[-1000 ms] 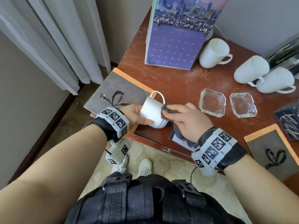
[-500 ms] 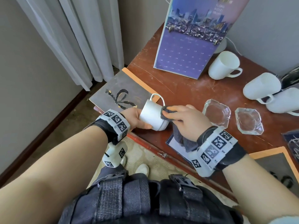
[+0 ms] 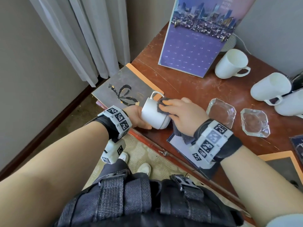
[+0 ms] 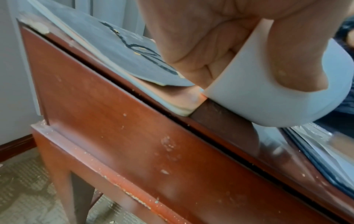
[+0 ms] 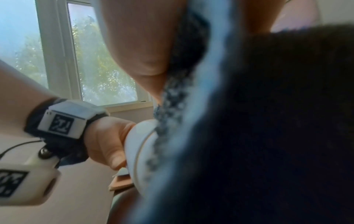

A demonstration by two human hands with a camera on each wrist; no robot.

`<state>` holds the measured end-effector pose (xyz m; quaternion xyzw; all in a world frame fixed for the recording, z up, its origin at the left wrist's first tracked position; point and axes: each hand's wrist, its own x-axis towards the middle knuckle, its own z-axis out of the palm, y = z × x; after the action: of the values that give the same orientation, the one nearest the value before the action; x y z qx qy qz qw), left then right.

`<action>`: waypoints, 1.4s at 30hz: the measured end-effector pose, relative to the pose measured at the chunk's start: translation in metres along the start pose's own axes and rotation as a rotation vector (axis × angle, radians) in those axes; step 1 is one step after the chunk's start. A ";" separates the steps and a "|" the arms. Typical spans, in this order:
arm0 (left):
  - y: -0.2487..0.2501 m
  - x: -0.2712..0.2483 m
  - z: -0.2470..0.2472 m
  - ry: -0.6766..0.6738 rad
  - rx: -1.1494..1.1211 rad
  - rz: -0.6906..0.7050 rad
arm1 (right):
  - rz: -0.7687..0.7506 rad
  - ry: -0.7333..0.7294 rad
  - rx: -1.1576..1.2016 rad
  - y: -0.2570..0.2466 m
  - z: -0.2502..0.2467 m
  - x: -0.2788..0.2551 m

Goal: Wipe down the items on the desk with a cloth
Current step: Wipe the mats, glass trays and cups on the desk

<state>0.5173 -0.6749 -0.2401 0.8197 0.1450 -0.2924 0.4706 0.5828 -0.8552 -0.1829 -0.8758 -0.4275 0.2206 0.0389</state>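
Mid-wipe on first mug (image 3: 153, 114), tilted above desk (image 3: 193, 86) front edge. Left hand (image 3: 136, 116) wrapped round base; right hand (image 3: 182, 114) pinching cloth (image 3: 161, 106) against rim. Judged early: three mugs (image 3: 232, 65), two ashtrays (image 3: 221, 112), calendar (image 3: 195, 46) left.

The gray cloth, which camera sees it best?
The head view: the gray cloth shows sharply, pressed on the white cup by the right hand. The right wrist view blurs it; the left wrist view misses it.

Mug (image 3: 154, 114) tilted over desk (image 3: 188, 86) front edge, between left hand (image 3: 136, 117) and right hand (image 3: 183, 115); cloth (image 3: 161, 106) on mug; calendar (image 3: 196, 40) behind; two ashtrays (image 3: 221, 113) right.
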 end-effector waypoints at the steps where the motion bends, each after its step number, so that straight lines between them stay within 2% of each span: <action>1: -0.001 0.001 0.000 0.003 -0.001 -0.007 | 0.007 -0.019 0.017 0.002 -0.002 -0.003; 4: 0.003 -0.002 0.003 0.020 0.041 -0.026 | 0.014 -0.014 0.047 -0.005 -0.008 0.001; 8: 0.003 -0.001 0.006 0.040 0.111 -0.030 | -0.056 0.026 0.048 -0.031 -0.001 0.018; 10: 0.005 -0.002 0.008 0.059 0.150 -0.065 | -0.026 0.032 0.067 -0.036 0.004 0.019; 18: 0.008 -0.006 0.008 0.068 0.135 -0.065 | 0.069 0.057 0.163 -0.024 0.008 0.009; 24: 0.005 -0.006 0.010 0.087 0.113 -0.067 | 0.060 0.036 0.158 -0.007 0.007 -0.011; 28: 0.005 -0.006 0.011 0.091 0.109 -0.068 | 0.104 0.005 0.177 0.001 0.002 -0.017; 37: 0.009 -0.006 0.006 0.056 0.231 -0.065 | 0.129 0.020 0.161 -0.003 0.001 -0.015; 39: 0.008 -0.007 0.005 -0.015 0.116 -0.013 | 0.131 0.028 0.164 -0.003 0.002 -0.015; 42: 0.012 -0.010 0.006 -0.201 -0.354 0.066 | 0.129 0.039 0.170 -0.002 0.004 -0.015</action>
<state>0.5129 -0.6859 -0.2280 0.6951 0.1196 -0.3271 0.6289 0.5716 -0.8653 -0.1803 -0.8993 -0.3489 0.2408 0.1072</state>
